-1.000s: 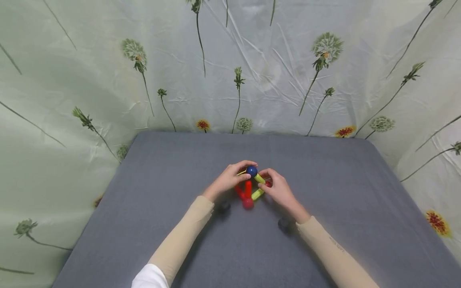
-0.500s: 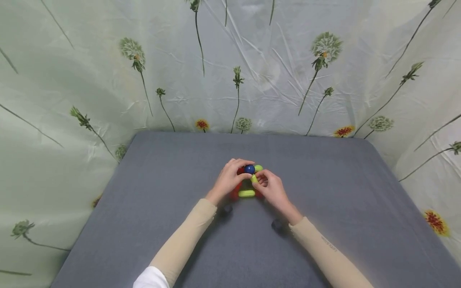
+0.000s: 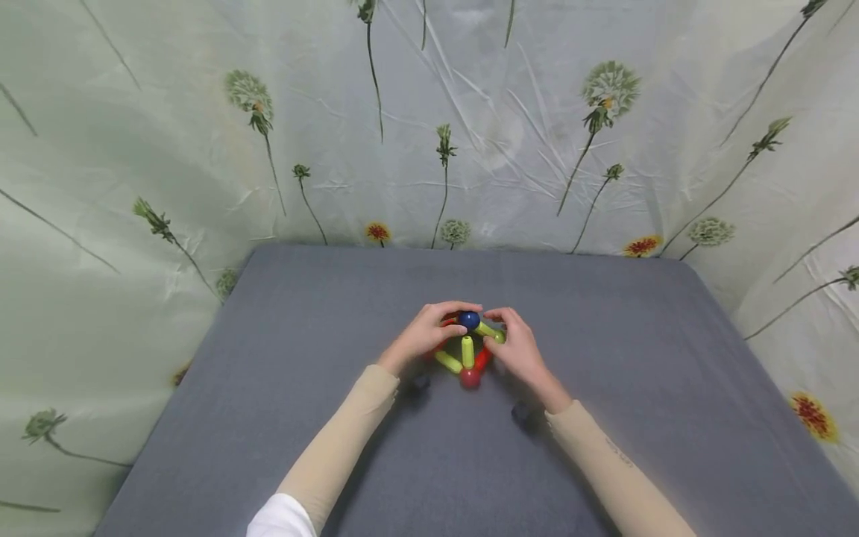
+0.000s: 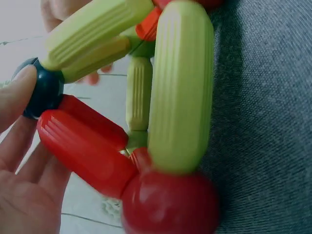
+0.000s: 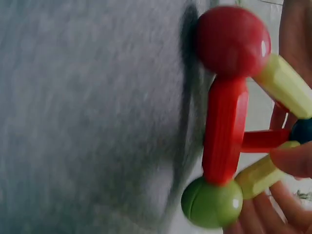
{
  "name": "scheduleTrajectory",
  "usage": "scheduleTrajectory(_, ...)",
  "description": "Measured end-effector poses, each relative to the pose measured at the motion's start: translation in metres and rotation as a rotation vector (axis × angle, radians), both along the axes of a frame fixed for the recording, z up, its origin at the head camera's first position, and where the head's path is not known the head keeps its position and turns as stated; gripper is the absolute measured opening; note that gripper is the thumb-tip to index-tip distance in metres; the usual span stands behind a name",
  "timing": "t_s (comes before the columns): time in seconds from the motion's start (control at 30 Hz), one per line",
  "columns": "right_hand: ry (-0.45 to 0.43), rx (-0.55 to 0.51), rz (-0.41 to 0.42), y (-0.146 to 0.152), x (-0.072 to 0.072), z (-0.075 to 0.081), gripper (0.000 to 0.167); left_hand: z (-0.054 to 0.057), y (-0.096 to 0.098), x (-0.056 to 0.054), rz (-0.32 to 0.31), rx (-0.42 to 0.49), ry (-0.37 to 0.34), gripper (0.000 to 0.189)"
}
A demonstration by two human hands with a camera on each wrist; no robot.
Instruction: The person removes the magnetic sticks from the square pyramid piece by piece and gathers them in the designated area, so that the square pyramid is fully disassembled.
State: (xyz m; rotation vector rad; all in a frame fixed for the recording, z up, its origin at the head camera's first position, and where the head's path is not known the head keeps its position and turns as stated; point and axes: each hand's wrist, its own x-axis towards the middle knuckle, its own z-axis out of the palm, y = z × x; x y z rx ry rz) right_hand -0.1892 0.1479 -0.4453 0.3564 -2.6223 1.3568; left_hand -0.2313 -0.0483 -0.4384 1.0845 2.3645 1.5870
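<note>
Ball-and-rod frame [image 3: 467, 354], on grey table [image 3: 302, 447] | freshly turned, red ball [image 3: 470, 378] now foremost; seemingly a repositioning step | left hand [image 3: 423, 332]: pinching blue ball [image 3: 469, 321] | right hand [image 3: 520, 349]: curled round yellow rod [image 5: 261, 177]

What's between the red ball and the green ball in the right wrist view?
A single red rod, its ends meeting the red ball and the green ball; the right wrist view shows it.

Blue ball [image 4: 48, 90] appears plastic, smooth and glossy. Yellow-green rods [image 4: 180, 87] show ridged, satin, plastic-like faces. Bench [image 3: 429, 462] presents matt, textured cloth. Floral backdrop [image 3: 403, 179] is creased, faintly shiny.
</note>
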Motion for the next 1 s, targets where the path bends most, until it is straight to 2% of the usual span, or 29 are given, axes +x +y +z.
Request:
scheduleTrajectory(0.07, -0.015, 0.029, 0.025, 0.001, 0.000, -0.001, 0.027, 0.000, 0.000, 0.001, 0.013, -0.016, 0.038, 0.037)
scheduleTrajectory(0.2, -0.055, 0.024, 0.055, -0.003, 0.004, -0.001, 0.022, 0.001, 0.002, 0.005, 0.080, -0.100, 0.146, 0.038)
scheduleTrajectory(0.4, -0.049, -0.002, 0.041, -0.012, 0.011, 0.000, 0.021, -0.001, 0.002, 0.005, 0.114, -0.100, 0.138, 0.038)
scheduleTrajectory(0.53, -0.029, 0.004, 0.087, -0.013, 0.016, -0.001, 0.022, -0.001, 0.000, 0.004, 0.137, -0.063, 0.124, 0.037)
scheduleTrajectory(0.67, -0.107, -0.046, 0.124, -0.008, 0.017, -0.003, 0.020, 0.002, -0.002, 0.006, 0.116, -0.052, 0.147, 0.036)
scheduleTrajectory(0.77, -0.157, -0.128, 0.107, -0.002, 0.013, -0.002, 0.021, 0.003, -0.003, 0.009, 0.081, -0.057, 0.137, 0.034)
scheduleTrajectory(0.83, -0.143, -0.153, 0.094, 0.001, 0.008, -0.002, 0.025, 0.004, -0.003, 0.012, 0.065, -0.057, 0.115, 0.034)
scheduleTrajectory(1.0, -0.063, -0.092, 0.121, 0.001, -0.001, -0.003, 0.029, 0.003, -0.004, 0.016, 0.027, -0.059, 0.085, 0.034)
